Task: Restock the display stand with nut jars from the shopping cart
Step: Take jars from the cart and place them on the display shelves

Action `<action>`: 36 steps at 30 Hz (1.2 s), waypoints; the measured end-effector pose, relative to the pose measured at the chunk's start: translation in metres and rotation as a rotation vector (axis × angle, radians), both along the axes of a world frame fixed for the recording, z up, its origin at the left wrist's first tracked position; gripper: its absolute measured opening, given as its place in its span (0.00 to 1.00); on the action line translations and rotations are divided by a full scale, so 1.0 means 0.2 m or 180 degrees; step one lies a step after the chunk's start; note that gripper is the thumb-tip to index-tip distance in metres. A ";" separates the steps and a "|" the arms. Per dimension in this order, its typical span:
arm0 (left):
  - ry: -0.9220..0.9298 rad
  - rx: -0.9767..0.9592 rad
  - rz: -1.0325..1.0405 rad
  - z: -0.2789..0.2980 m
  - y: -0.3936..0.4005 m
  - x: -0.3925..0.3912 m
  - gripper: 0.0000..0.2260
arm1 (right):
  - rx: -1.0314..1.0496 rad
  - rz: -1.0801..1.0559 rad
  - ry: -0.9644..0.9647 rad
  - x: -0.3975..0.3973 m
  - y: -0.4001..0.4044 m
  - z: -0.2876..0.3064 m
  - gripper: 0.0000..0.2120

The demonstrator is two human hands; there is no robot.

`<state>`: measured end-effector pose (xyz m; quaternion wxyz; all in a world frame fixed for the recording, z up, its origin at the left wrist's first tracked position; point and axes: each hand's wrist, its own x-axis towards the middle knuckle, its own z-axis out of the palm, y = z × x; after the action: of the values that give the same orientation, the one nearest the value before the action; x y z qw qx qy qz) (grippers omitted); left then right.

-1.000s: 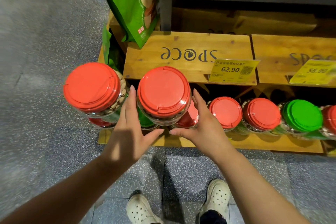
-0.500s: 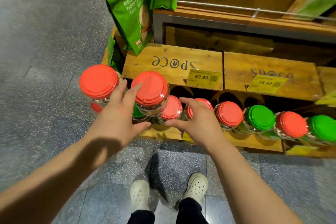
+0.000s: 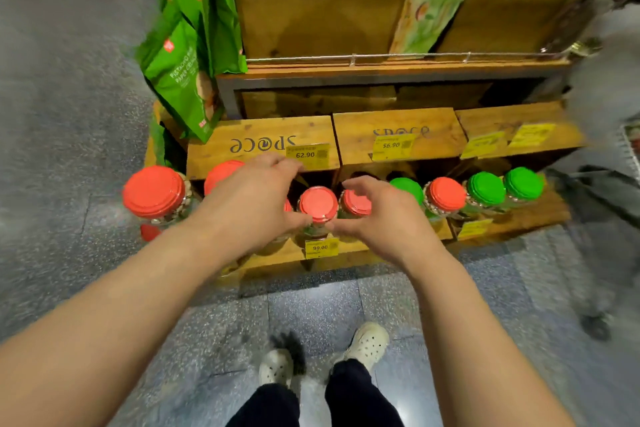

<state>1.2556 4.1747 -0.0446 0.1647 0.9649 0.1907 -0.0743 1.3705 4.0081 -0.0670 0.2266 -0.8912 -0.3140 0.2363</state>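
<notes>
Wooden display stand (image 3: 263, 146), bottom shelf: row of clear red-lidded nut jars (image 3: 318, 203) and green-lidded ones (image 3: 486, 188), near full. Left hand (image 3: 258, 199), right hand (image 3: 377, 215): fingers loosely curled, flanking one jar; grip unclear. Cart not identifiable; remaining stock unknown.

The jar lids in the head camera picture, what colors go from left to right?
Red lid → red lid by the left hand → red lid between the hands → red → green → red → green → green.

jars (image 3: 318, 203) in row on display stand (image 3: 512, 218), bags (image 3: 187, 59) above left, apparently hanging
</notes>
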 end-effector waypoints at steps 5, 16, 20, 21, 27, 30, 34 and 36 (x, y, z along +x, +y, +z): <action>0.0060 0.0114 -0.0585 0.21 -0.23 0.09 0.37 | 0.0120 -0.0558 0.0030 -0.07 -0.31 0.20 0.35; 0.0120 0.0344 -0.1784 0.63 -0.96 0.26 0.39 | 0.0119 -0.1294 -0.0113 -0.14 -1.17 0.58 0.35; 0.0185 0.0279 -0.2138 0.76 -1.28 0.33 0.41 | 0.0074 -0.1391 -0.0177 -0.13 -1.51 0.73 0.37; 0.0160 0.0284 -0.2195 0.79 -1.37 0.35 0.41 | 0.0075 -0.1440 -0.0197 -0.12 -1.61 0.77 0.37; 0.0042 0.0326 -0.2517 0.98 -1.91 0.46 0.40 | -0.0060 -0.1586 -0.0298 -0.10 -2.17 0.98 0.37; 0.0026 0.0339 -0.2657 1.05 -2.14 0.50 0.39 | -0.0197 -0.1615 -0.0353 -0.10 -2.39 1.06 0.39; -0.0041 0.0365 -0.2799 1.12 -2.43 0.56 0.40 | -0.0208 -0.1740 -0.0417 -0.11 -2.68 1.15 0.38; -0.0082 0.0389 -0.2876 1.15 -2.55 0.60 0.40 | -0.0145 -0.1849 -0.0415 -0.11 -2.80 1.18 0.38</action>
<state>1.3752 3.6654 0.1845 0.0608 0.9601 -0.2474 -0.1153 1.3478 3.4488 0.1698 0.2440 -0.9619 -0.0544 0.1108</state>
